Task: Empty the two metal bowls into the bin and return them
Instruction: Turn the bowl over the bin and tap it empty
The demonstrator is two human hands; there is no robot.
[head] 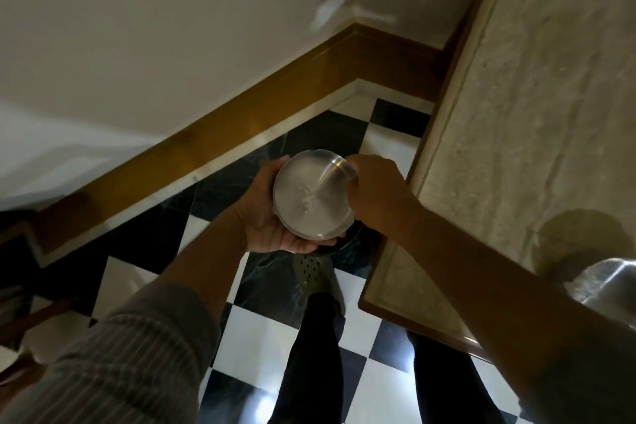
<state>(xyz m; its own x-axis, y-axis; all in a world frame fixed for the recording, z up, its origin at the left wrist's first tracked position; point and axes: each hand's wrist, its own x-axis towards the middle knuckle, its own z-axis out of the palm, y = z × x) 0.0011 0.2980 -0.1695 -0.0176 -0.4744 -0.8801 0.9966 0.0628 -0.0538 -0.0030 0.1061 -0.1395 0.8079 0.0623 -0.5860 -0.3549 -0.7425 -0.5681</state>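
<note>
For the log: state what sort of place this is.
Probably a home kitchen or dining area: a black-and-white checkered floor, a stone-topped counter with wood edging, and a metal bowl held in both hands.

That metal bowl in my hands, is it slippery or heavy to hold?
The metal bowl looks thin-walled, so probably light and rigid. Its shiny surface may be slippery, though the left hand cups it underneath and the right hand pinches its rim.

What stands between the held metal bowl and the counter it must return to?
Nothing visible. The left hand and right hand hold the metal bowl just off the counter edge; a second bowl sits farther along.
</note>
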